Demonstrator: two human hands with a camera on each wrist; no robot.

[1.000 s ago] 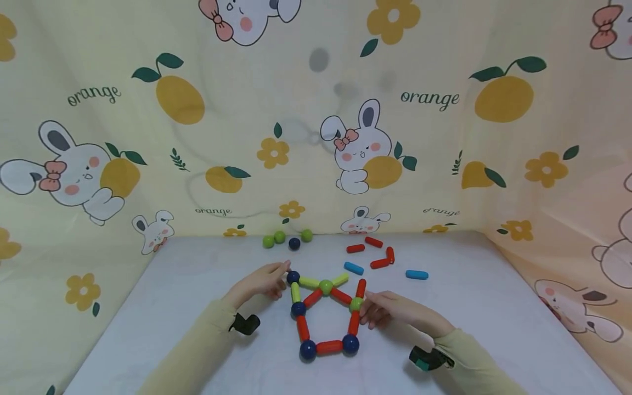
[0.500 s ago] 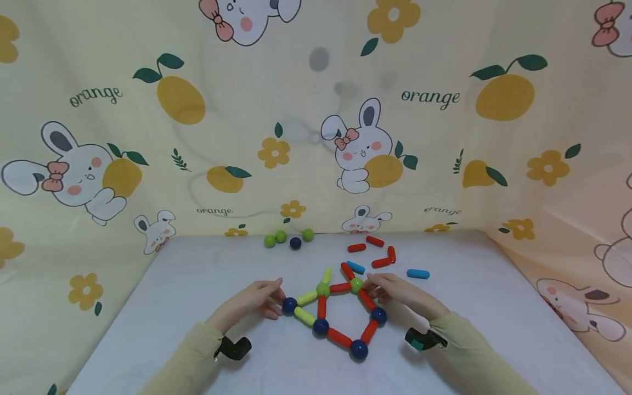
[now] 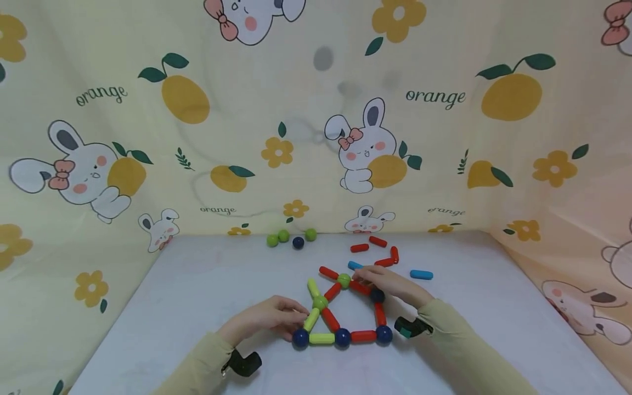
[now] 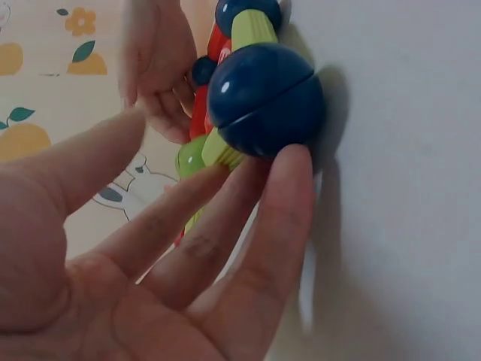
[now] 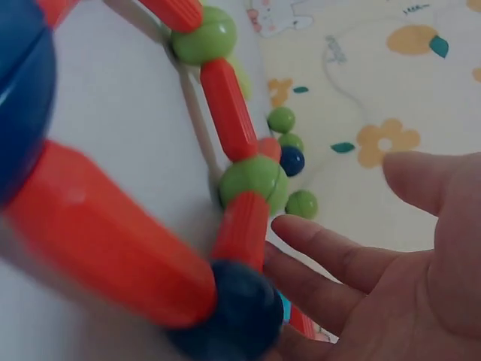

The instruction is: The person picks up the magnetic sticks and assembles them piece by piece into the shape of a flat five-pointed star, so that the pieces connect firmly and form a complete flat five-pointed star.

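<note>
A flat linked frame of rods and balls lies on the table: a pentagon of red rods (image 3: pixel 363 336) joined to a triangle side by yellow-green rods (image 3: pixel 322 338). One loose-ended red rod (image 3: pixel 328 272) and one yellow-green rod (image 3: pixel 313 287) stick out from its green balls. My left hand (image 3: pixel 271 318) touches the leftmost blue ball (image 4: pixel 267 101) with extended fingertips, thumb held away. My right hand (image 3: pixel 395 282) lies along the far right side, its relaxed fingers against the frame between a green ball (image 5: pixel 254 184) and a blue ball (image 5: pixel 240 312).
Several green balls (image 3: pixel 283 235) and a blue ball (image 3: pixel 298 242) sit at the table's back edge. Loose red rods (image 3: pixel 359 248) lie at back right, with blue rods (image 3: pixel 421 274) nearer. A printed curtain (image 3: pixel 296 109) stands behind the table.
The frame has turned counterclockwise on the table between my hands. Its yellow-green corner swung from the far left down toward me, my left hand following it; my right hand moved slightly away from me.
</note>
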